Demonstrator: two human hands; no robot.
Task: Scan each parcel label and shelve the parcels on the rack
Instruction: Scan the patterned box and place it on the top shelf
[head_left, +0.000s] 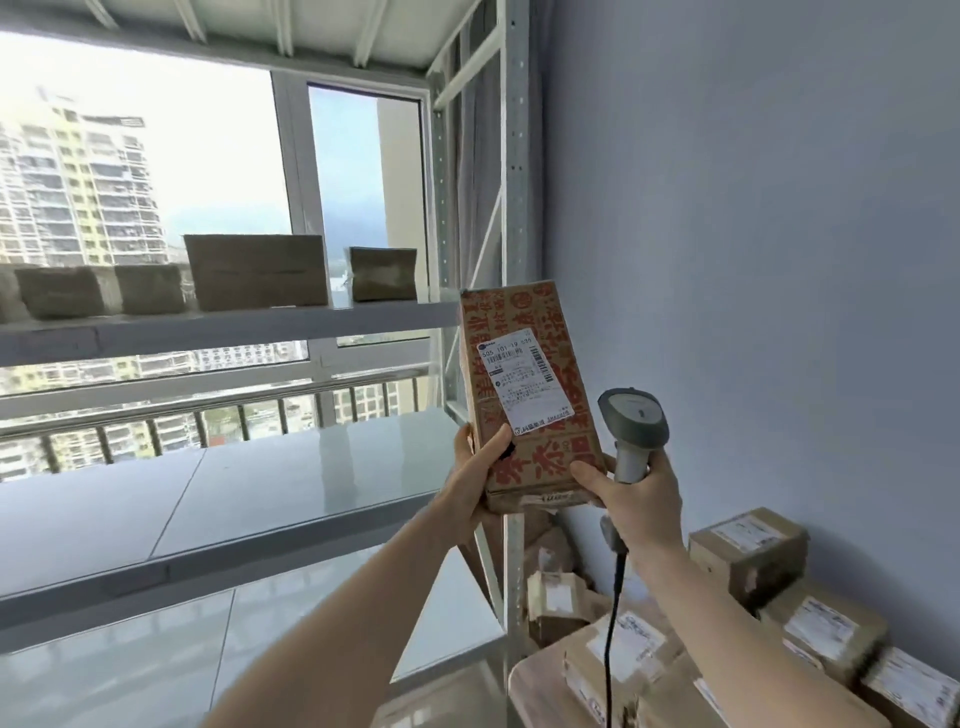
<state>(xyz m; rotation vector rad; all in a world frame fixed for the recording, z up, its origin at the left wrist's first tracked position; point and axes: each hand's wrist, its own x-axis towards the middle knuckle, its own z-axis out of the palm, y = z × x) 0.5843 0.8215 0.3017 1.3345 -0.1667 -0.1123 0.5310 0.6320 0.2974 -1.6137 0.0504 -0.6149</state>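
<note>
A tall brown parcel (524, 332) printed with red characters stands upright in front of me, its white label (522, 382) facing the camera. My left hand (475, 473) grips its lower left corner, thumb across the front. My right hand (641, 501) holds the handle of a grey barcode scanner (632, 423), and its thumb touches the parcel's lower right corner. The scanner's black cable (613, 623) hangs down. The white metal rack (218, 332) stands to the left, with several brown parcels (257, 273) on its upper shelf.
The rack's middle shelf (218, 499) and lower shelf (156, 665) are bare grey boards. The rack's upright post (517, 182) stands just behind the held parcel. A heap of labelled parcels (748, 629) lies at the lower right against the blue wall. A window with a railing lies behind the rack.
</note>
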